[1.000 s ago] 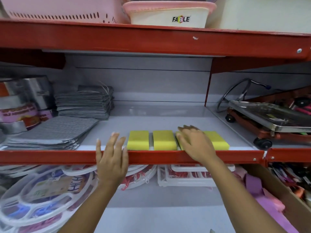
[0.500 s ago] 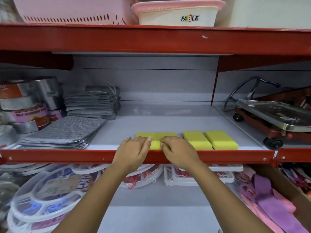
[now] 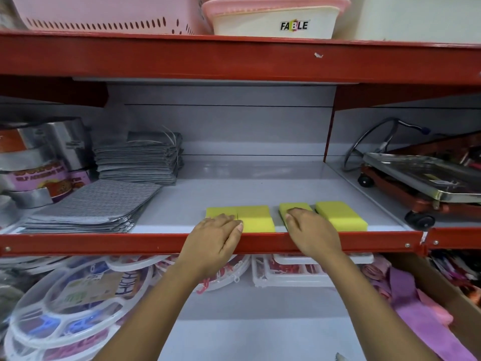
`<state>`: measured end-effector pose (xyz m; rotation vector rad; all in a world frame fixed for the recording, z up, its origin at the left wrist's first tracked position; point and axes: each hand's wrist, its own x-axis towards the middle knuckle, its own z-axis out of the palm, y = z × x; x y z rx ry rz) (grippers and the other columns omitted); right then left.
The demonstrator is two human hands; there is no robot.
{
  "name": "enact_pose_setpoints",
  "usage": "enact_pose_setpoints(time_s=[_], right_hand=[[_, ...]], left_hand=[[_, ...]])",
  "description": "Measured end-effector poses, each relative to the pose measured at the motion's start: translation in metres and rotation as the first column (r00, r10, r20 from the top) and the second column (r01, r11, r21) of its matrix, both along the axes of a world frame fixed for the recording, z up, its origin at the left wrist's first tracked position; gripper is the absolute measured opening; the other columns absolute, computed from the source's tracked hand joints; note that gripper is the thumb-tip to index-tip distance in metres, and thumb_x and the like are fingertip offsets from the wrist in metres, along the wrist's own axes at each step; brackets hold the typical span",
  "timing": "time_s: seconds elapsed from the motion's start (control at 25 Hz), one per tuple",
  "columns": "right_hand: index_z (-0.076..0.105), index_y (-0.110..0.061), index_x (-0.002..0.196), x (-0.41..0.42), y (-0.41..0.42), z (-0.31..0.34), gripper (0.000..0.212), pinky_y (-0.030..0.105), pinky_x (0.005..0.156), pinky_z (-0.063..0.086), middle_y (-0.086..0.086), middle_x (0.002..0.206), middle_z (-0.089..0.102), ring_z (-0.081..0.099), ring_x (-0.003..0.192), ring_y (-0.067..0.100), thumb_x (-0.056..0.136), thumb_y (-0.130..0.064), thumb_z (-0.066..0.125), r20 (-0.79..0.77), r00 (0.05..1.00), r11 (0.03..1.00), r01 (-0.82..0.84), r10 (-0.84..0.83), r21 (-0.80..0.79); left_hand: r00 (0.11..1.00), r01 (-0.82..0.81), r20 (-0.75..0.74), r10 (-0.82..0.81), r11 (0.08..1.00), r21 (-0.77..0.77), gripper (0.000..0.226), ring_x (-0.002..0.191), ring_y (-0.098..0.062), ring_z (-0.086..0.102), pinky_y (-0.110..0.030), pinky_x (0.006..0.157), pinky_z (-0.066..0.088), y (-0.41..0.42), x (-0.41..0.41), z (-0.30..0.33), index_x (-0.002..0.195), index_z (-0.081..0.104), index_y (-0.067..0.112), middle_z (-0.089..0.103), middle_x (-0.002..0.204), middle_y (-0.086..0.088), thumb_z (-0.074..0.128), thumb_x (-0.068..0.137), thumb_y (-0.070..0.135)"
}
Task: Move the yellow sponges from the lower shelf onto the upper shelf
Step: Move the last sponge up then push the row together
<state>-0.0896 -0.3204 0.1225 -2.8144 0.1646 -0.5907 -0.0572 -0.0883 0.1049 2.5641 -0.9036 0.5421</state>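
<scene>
Far left of the middle shelf (image 3: 260, 194): rolls of silver tape (image 3: 39, 162), stacked, some with printed labels. Beside them, a tied bundle of grey cloths (image 3: 138, 162) at the back and a fanned pile of grey mesh sheets (image 3: 91, 207) in front, reaching the red front rail (image 3: 104, 243).

Centre of the shelf, along the front edge: four yellow sponges in a row. The first sponge (image 3: 216, 211) and second sponge (image 3: 256, 218) lie touching side by side. The left hand (image 3: 214, 237) rests palm down over the rail, fingers lightly curled and spread on the first sponge, covering its near half; the fingers lie on top of it and do not close around it. A narrow gap separates the second sponge from the third sponge (image 3: 294, 207). The right hand (image 3: 309, 231) lies palm down on the third sponge, fingers bent over its near end; whether they grip its sides cannot be told. The fourth sponge (image 3: 341, 216) lies just beside the third, untouched, slightly angled.

Right of the red upright divider (image 3: 328, 131): a metal platform trolley (image 3: 421, 183) with black wheels and a looped handle.

Shelf above: a pink perforated basket (image 3: 109, 14) and a white tub (image 3: 276, 20) with a pink rim marked "FABLE".

Shelf below: round white plastic hanger racks (image 3: 70, 306) at left, flat white trays (image 3: 291, 269) at centre, and purple and pink cloths (image 3: 426, 313) in a brown box at right.
</scene>
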Motion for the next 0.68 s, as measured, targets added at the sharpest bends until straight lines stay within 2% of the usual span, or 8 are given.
enact_pose_setpoints(time_s=[0.08,0.12,0.28,0.4,0.52,0.6,0.68], right_hand=[[0.057,-0.012,0.085,-0.003,0.011,-0.002,0.031,0.035,0.067,0.042,0.008,0.09,0.066,0.06,0.088,0.032,0.097,-0.029,0.034,0.033,0.998,0.999,-0.05,0.049,0.008],[0.058,-0.012,0.087,-0.004,0.017,-0.002,0.032,0.036,0.067,0.042,0.007,0.091,0.066,0.06,0.088,0.031,0.097,-0.029,0.034,0.046,0.996,0.997,-0.082,0.082,0.01],[0.063,-0.009,0.104,-0.007,0.026,0.001,0.035,0.041,0.086,0.049,0.011,0.106,0.069,0.06,0.1,0.03,0.099,-0.027,0.034,0.106,0.981,0.986,-0.166,0.162,0.033],[0.063,-0.006,0.106,-0.008,-0.008,0.007,0.039,0.04,0.085,0.047,0.016,0.107,0.069,0.059,0.1,0.033,0.099,-0.029,0.033,0.178,0.984,1.0,0.0,-0.003,0.021],[0.063,-0.005,0.103,-0.013,-0.049,0.011,0.046,0.041,0.082,0.045,0.019,0.109,0.066,0.057,0.102,0.035,0.097,-0.033,0.027,0.031,0.968,0.968,0.249,-0.248,-0.022],[0.064,-0.006,0.103,-0.016,-0.058,0.009,0.045,0.041,0.083,0.044,0.019,0.111,0.065,0.057,0.101,0.036,0.098,-0.033,0.028,-0.04,0.964,0.964,0.264,-0.264,-0.006],[0.064,-0.006,0.099,-0.018,-0.051,0.009,0.044,0.039,0.079,0.043,0.018,0.106,0.067,0.058,0.097,0.036,0.099,-0.032,0.029,-0.012,0.976,0.976,0.216,-0.216,-0.001]], left_hand=[[1.0,-0.004,0.002,0.004,1.0,-0.009,0.069,0.13,-0.014,0.041,-0.03,0.109,0.025,-0.001,0.0,0.0,0.13,0.055,0.027,0.053,0.138,0.002,0.006,0.092,0.056],[1.0,-0.004,-0.001,0.004,1.0,-0.009,0.07,0.131,-0.015,0.041,-0.03,0.109,0.025,-0.001,0.0,0.0,0.131,0.055,0.027,0.053,0.138,0.002,0.006,0.091,0.056],[1.0,-0.008,-0.012,0.008,1.0,0.006,0.072,0.133,-0.013,0.038,-0.03,0.111,0.023,0.0,-0.001,0.001,0.133,0.053,0.028,0.05,0.141,0.003,0.003,0.09,0.057],[1.0,-0.007,-0.013,0.007,1.0,0.012,0.073,0.135,-0.012,0.036,-0.029,0.111,0.021,0.0,-0.003,0.001,0.135,0.051,0.027,0.048,0.143,0.004,0.002,0.09,0.057],[1.0,-0.009,-0.018,0.009,1.0,0.003,0.073,0.135,-0.012,0.036,-0.03,0.112,0.021,0.0,-0.003,0.001,0.134,0.052,0.027,0.049,0.142,0.003,0.003,0.09,0.057],[1.0,-0.01,-0.011,0.01,1.0,0.007,0.072,0.134,-0.012,0.037,-0.03,0.112,0.022,-0.001,-0.002,0.001,0.133,0.053,0.027,0.049,0.141,0.004,0.003,0.09,0.057],[1.0,-0.013,-0.009,0.014,1.0,0.005,0.071,0.133,-0.013,0.038,-0.03,0.111,0.022,-0.001,-0.002,0.001,0.132,0.054,0.027,0.051,0.14,0.004,0.003,0.091,0.056]])
